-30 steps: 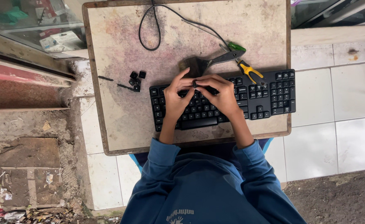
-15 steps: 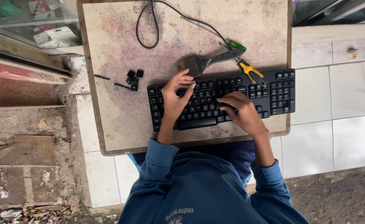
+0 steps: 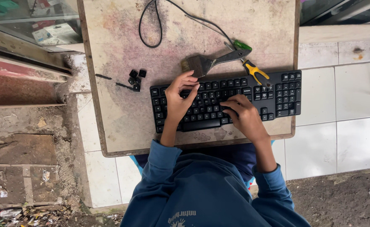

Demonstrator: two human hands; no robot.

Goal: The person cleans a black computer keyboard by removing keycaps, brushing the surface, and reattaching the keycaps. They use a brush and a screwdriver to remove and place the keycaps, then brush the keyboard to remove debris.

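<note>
A person in a blue top sits over a black keyboard laid along the near edge of a stained board, both hands on the keys. The left hand rests on the left half of the keyboard with thumb and forefinger brought together near the top rows, as if pinching something small; what sits between them, if anything, is too small to tell. The right hand lies curled over the lower middle rows, fingers bent down onto the keys and holding nothing visible. A few loose keycaps sit on the board just left of the keyboard, so some keys seem already off, while most of the keyboard reads as still fitted; judged from this, the work looks early rather than near done. A paintbrush lies just beyond the keyboard's top edge, untouched, with yellow-handled pliers and a green-handled screwdriver close by, and a black cable loops toward the far side. The hands hide the keys beneath them, so gaps there cannot be counted. The board's far edge and the cable's end are cut off at the top of the frame.
</note>
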